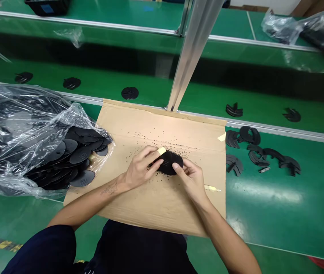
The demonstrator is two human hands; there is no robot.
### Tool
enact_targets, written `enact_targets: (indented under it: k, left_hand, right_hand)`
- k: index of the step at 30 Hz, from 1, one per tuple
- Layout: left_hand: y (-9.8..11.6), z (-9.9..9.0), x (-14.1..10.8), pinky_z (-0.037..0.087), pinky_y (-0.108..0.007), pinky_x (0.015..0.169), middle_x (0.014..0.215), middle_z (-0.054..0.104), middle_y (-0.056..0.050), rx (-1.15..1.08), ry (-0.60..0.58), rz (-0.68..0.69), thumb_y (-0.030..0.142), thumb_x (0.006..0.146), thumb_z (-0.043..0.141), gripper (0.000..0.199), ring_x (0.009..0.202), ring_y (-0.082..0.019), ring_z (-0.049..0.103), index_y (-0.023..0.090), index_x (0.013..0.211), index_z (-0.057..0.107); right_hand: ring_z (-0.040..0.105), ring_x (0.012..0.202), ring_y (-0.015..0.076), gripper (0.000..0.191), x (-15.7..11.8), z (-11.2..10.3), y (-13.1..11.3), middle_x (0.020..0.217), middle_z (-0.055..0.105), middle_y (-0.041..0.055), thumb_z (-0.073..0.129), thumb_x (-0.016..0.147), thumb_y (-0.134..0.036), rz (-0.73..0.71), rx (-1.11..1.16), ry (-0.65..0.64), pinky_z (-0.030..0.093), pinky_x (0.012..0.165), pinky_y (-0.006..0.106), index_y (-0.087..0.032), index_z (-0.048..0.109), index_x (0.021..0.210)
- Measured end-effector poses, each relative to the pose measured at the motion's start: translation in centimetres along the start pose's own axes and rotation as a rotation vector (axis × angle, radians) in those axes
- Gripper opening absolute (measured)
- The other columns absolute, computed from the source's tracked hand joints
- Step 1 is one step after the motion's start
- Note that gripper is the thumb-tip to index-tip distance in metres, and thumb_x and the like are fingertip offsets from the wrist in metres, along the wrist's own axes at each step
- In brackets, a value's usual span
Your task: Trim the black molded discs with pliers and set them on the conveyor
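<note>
Above a sheet of brown cardboard [139,207], both hands hold a flat black plastic piece [168,163] between them. My left hand [142,167] is closed at its left edge, thumb in front; pale yellow tape [161,151] wraps one fingertip. My right hand [192,178] pinches the piece's right edge with the thumb on its face. The piece looks rounded and dark, and its finer shape is hard to make out. Tiny black bits [189,147] lie scattered on the cardboard around it.
At left, a clear plastic bag [16,125] spills black discs [80,154]. Several curved black parts [274,154] lie on the green table to the right. A metal post [192,57] stands behind the cardboard. Further black parts [129,93] sit spaced along the green strip [150,85] beyond.
</note>
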State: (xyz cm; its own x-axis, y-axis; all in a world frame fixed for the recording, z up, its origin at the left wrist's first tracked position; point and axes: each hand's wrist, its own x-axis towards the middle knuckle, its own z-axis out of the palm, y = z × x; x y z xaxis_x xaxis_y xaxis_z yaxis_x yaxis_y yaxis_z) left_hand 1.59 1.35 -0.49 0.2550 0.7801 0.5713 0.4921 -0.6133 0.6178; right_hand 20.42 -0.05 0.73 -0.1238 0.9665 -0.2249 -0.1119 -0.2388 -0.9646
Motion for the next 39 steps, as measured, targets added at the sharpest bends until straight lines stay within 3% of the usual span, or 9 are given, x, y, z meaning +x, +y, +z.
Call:
enact_targets:
  k: [7, 11, 15, 21, 27, 31, 36, 39]
  left_hand:
    - [0.4, 0.5, -0.6, 0.060, -0.028, 0.080, 0.103, 0.066, -0.009, -0.056, 0.018, -0.012, 0.020, 0.098, 0.058, 0.029, 0.094, -0.016, 0.066, 0.016, 0.127, 0.064]
    - [0.4, 0.6, -0.8, 0.059, -0.028, 0.076, 0.107, 0.068, -0.010, -0.181, -0.024, -0.202, 0.030, 0.098, 0.061, 0.037, 0.089, -0.016, 0.066, 0.016, 0.132, 0.061]
    - [0.0, 0.7, -1.0, 0.057, -0.025, 0.070, 0.095, 0.072, -0.008, -0.412, -0.108, -0.397, 0.043, 0.096, 0.064, 0.033, 0.081, -0.016, 0.067, 0.015, 0.113, 0.070]
    - [0.0, 0.9, -1.2, 0.051, -0.023, 0.065, 0.084, 0.071, -0.005, -0.507, -0.098, -0.469, 0.046, 0.089, 0.073, 0.034, 0.072, -0.014, 0.063, 0.014, 0.100, 0.074]
    - [0.2, 0.7, -0.8, 0.047, -0.024, 0.060, 0.070, 0.064, -0.002, -0.413, -0.073, -0.355, 0.042, 0.091, 0.071, 0.030, 0.065, -0.013, 0.058, 0.014, 0.081, 0.071]
    - [0.2, 0.1, -0.3, 0.051, -0.024, 0.064, 0.077, 0.069, -0.003, -0.340, -0.090, -0.196, 0.034, 0.094, 0.067, 0.021, 0.070, -0.013, 0.063, 0.015, 0.087, 0.071]
    - [-0.1, -0.8, -0.1, 0.055, -0.024, 0.065, 0.083, 0.071, -0.003, -0.168, -0.164, 0.047, 0.028, 0.097, 0.064, 0.013, 0.073, -0.013, 0.066, 0.016, 0.098, 0.070]
    - [-0.2, -1.0, -0.1, 0.058, -0.025, 0.069, 0.086, 0.072, -0.003, -0.071, -0.180, 0.138, 0.026, 0.097, 0.064, 0.012, 0.076, -0.013, 0.068, 0.017, 0.103, 0.069]
  right_hand:
    - [0.044, 0.059, 0.0093, 0.040, 0.0, 0.4, 0.4, 0.065, 0.052, -0.0034, 0.085, 0.071, -0.052, -0.069, -0.093, 0.083, 0.042, 0.054, 0.022, -0.018, 0.063, 0.074]
    - [0.044, 0.061, 0.0098, 0.039, -0.2, 0.6, 0.5, 0.067, 0.050, -0.0025, 0.082, 0.075, -0.051, -0.116, -0.121, 0.107, 0.041, 0.053, 0.022, -0.018, 0.062, 0.074]
    - [0.044, 0.061, 0.0102, 0.038, -0.4, 0.6, 0.4, 0.067, 0.049, -0.0026, 0.082, 0.076, -0.050, -0.141, -0.105, 0.115, 0.041, 0.054, 0.022, -0.019, 0.060, 0.075]
    - [0.043, 0.061, 0.0107, 0.035, -0.6, 0.7, 0.3, 0.067, 0.049, -0.0027, 0.078, 0.080, -0.050, -0.147, -0.152, 0.077, 0.041, 0.055, 0.023, -0.019, 0.062, 0.077]
    - [0.042, 0.060, 0.0106, 0.036, -0.7, 0.7, 0.5, 0.065, 0.049, -0.0026, 0.077, 0.081, -0.051, -0.140, -0.183, 0.081, 0.040, 0.054, 0.024, -0.019, 0.062, 0.074]
    - [0.048, 0.060, 0.0116, 0.034, -0.5, 0.1, 0.6, 0.067, 0.055, -0.0014, 0.076, 0.083, -0.050, -0.153, -0.235, 0.029, 0.042, 0.054, 0.025, -0.019, 0.065, 0.077]
    - [0.066, 0.083, 0.0172, 0.019, -0.2, -1.1, 0.0, 0.093, 0.073, 0.0044, 0.075, 0.087, -0.037, -0.364, -0.482, -0.055, 0.054, 0.075, 0.031, -0.021, 0.072, 0.097]
    - [0.067, 0.082, 0.0180, 0.012, -0.1, -1.4, -0.4, 0.091, 0.073, 0.0047, 0.072, 0.091, -0.032, -0.470, -0.582, -0.126, 0.055, 0.076, 0.032, -0.022, 0.072, 0.097]
